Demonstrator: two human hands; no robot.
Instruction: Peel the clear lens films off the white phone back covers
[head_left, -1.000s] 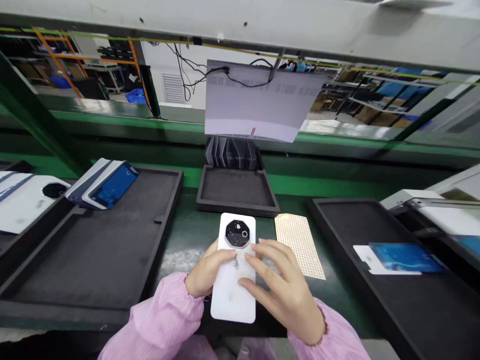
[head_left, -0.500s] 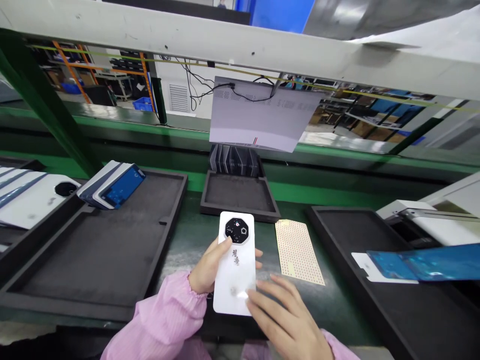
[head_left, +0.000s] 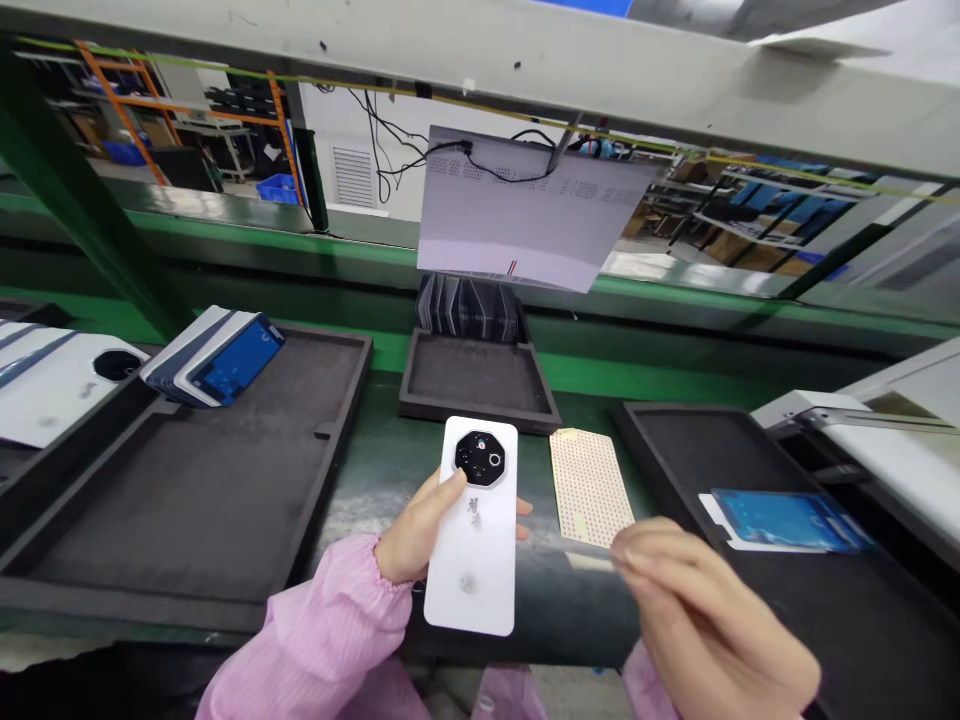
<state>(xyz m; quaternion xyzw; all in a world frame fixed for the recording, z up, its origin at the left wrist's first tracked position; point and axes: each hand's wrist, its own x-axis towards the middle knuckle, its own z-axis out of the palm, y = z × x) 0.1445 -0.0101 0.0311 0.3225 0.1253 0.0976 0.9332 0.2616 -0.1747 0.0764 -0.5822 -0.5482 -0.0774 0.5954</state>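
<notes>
My left hand (head_left: 420,530) grips a white phone back cover (head_left: 472,560), its thumb beside the black octagonal camera area (head_left: 481,460) and its fingertips showing at the far edge. The cover stands tilted up, with dark characters and a grey round mark on its face. To the right, my right hand (head_left: 697,600) is pinched, thumb against fingers, apart from the cover. Close to those fingertips shows a pale strip (head_left: 589,562); whether they hold it I cannot tell. Just beyond lies a cream sheet (head_left: 592,485) covered in rows of small dots.
A black tray (head_left: 187,500) on the left bears stacked white panels with blue film (head_left: 238,365). In the middle, a smaller black tray (head_left: 472,375) holds dark upright pieces (head_left: 465,308) under a monitor back (head_left: 525,215). At right, a blue-filmed panel (head_left: 780,520) lies on another black tray (head_left: 675,435).
My right hand has left the cover's lower edge, moved right and closed into a pinch. The left hand still holds the cover. At right, the long blue film now looks shorter.
</notes>
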